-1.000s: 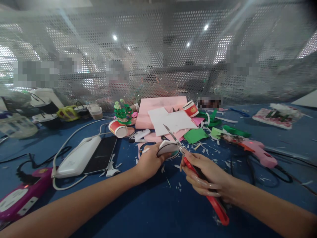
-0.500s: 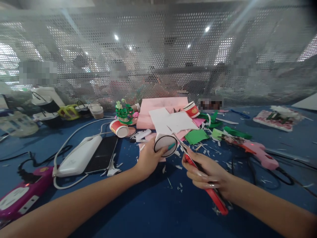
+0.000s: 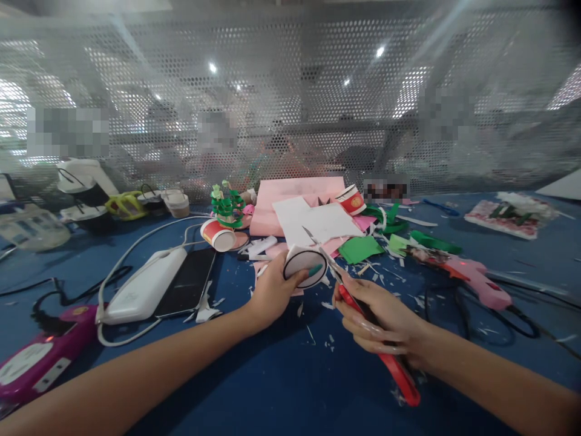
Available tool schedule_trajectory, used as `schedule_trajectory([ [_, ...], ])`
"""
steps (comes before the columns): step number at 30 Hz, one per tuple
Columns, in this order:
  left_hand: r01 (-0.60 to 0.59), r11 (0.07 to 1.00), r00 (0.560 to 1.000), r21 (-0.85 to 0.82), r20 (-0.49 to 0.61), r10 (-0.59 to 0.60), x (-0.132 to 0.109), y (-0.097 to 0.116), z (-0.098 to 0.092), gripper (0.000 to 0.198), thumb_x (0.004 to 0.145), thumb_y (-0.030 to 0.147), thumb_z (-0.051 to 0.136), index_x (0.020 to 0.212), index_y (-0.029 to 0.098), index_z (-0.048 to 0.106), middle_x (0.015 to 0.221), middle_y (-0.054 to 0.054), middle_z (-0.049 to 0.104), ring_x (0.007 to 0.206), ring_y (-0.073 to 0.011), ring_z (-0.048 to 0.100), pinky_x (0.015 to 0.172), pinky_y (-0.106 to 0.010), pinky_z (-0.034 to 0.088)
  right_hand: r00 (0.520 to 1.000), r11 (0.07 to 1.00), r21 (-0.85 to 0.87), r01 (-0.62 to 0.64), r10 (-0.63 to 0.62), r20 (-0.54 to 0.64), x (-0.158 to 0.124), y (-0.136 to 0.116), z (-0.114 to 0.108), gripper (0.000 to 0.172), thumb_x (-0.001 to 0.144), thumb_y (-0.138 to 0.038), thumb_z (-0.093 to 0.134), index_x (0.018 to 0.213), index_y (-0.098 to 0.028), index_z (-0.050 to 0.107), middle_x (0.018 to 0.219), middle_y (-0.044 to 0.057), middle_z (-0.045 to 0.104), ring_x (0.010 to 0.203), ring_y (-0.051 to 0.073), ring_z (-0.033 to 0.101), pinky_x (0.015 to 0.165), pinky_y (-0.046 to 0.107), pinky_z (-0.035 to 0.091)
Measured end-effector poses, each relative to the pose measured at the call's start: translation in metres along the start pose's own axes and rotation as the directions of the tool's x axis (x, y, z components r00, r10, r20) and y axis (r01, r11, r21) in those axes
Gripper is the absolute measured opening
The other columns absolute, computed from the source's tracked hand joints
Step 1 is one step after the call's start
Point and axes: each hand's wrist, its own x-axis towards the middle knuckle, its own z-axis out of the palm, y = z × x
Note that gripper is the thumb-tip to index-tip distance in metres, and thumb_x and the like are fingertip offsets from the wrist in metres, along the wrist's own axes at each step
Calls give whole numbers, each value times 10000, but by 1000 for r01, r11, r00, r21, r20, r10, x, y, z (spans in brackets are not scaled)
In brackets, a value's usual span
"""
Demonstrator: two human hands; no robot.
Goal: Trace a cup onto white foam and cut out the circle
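Observation:
My left hand (image 3: 271, 293) pinches a round white paper piece (image 3: 299, 266) with a black line around its edge, the thumb lying across its face. To the right of it, my right hand (image 3: 379, 318) is wrapped around scissors (image 3: 402, 378) with red handles. The scissor blades stand apart, pointing up and left beside the disc's right edge. Whether a blade touches the paper I cannot tell. Just beyond the blades lie white paper sheets (image 3: 333, 223) on a pink sheet (image 3: 276, 189).
Paper cups (image 3: 218, 235) and a green paper plant (image 3: 227, 204) stand behind. A pink glue gun (image 3: 481, 284) lies right, its cord trailing. At left are a phone (image 3: 188, 284), a white power bank (image 3: 147, 287) and a purple power strip (image 3: 49, 351). Paper scraps litter the blue table.
The paper disc in my left hand has shifted slightly right. The scissor blades have spread a little wider, and the red handle end has dropped slightly.

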Motion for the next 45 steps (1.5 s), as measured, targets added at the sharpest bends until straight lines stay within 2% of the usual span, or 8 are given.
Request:
schedule_trajectory([
  [4,-41,992,999,122,5,41,0,-2,-1,380,744,296,564,1113,230,500,998,-48,628,845,-199,617,632,-304,539,999,998,-54,16,-18,-44,-1,0,3,380,842,-494,424,700,-155,522,341,-94,417,187,14,193,184,122,236],
  [9,-53,898,995,437,-50,83,-3,2,-2,395,769,295,520,1151,198,493,1031,-85,621,971,-249,560,842,-403,440,997,996,-86,16,-23,-75,-2,-1,7,368,836,-483,444,687,-154,516,322,-96,408,182,10,184,180,119,237],
  [17,-57,797,996,601,-24,90,-6,8,-1,374,785,284,487,1144,179,498,963,-95,634,919,-257,566,781,-373,439,998,998,-64,-1,-3,-67,-4,2,4,366,863,-458,408,705,-147,520,357,-83,431,183,6,192,174,113,234],
  [23,-122,788,986,603,-20,168,-4,-3,-2,351,759,264,529,1101,191,533,849,-69,637,823,-225,585,726,-326,455,997,996,-84,19,-25,-79,-3,4,3,353,853,-454,431,710,-147,529,351,-87,415,188,13,206,181,122,257],
  [29,-273,792,959,546,85,272,-3,-10,0,297,773,237,514,1067,215,545,817,-35,646,772,-182,594,703,-284,463,996,996,-84,24,-32,-87,-3,4,6,358,831,-489,451,727,-153,520,356,-88,420,191,17,212,184,127,261],
  [34,-117,810,989,574,-10,150,-6,6,0,317,752,300,547,1047,184,547,836,-49,637,798,-209,588,723,-336,468,996,996,-68,57,-61,-68,-1,4,7,332,846,-457,442,725,-157,514,344,-89,416,186,21,202,180,125,243],
  [39,-134,921,982,365,-77,173,-2,8,-2,340,733,304,574,1053,205,520,923,-24,645,839,-184,600,748,-312,476,997,998,-36,59,-61,-47,0,5,1,360,852,-463,430,726,-145,542,342,-88,404,195,18,206,187,120,246],
  [45,-90,931,989,354,-81,127,-1,2,-1,344,742,289,559,1074,208,516,956,-38,642,875,-206,598,764,-349,477,998,999,-33,33,-35,-50,1,5,1,371,835,-489,445,715,-150,532,352,-89,413,198,12,198,183,117,245],
])
